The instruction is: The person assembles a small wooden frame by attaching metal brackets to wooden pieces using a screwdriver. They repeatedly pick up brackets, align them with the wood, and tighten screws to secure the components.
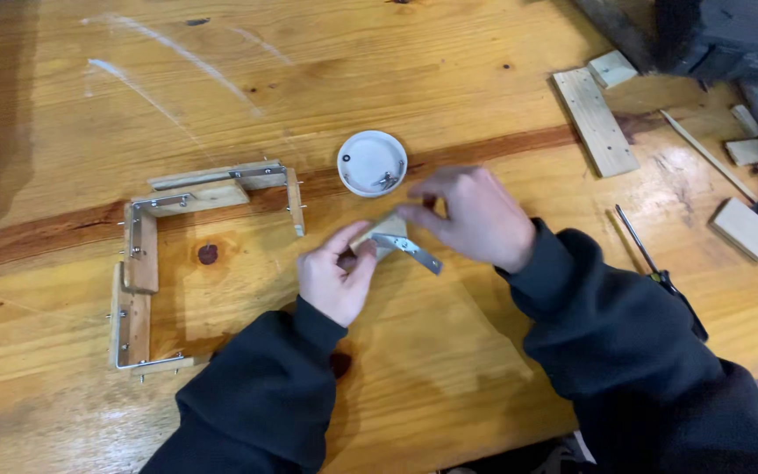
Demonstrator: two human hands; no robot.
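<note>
On the left of the desk (449, 79) lies a frame (164, 263) of short wooden slats joined at the corners by metal brackets and screws; it is open on its right side, and it touches neither hand. Just right of its upper corner stands a round white dish (371, 162) with a few small screws in it, close above the hands.

At the middle, the left hand (337, 276) is clenched round a small pale wood block (382, 235), thumb and forefinger pinching its near edge. A bent metal bracket (410, 248) lies against the block, one leg pointing down to the right. The right hand (475, 215) comes over from the right, its fingertips pinched at the top of the bracket where it meets the block; what it holds between them is too small to tell. Both arms wear dark sleeves.

Right of the right sleeve a slim screwdriver (655, 272) with a dark handle lies on the desk, partly under the sleeve. Farther up and right lie loose offcuts: a long flat slat (596, 121), a small square block (612, 68) just beside its top end, and a square block (747, 228) near the right edge, with a thin stick (704, 154) between them. A dark bulky thing (730, 35) fills the top right corner. No packages or labels show.
</note>
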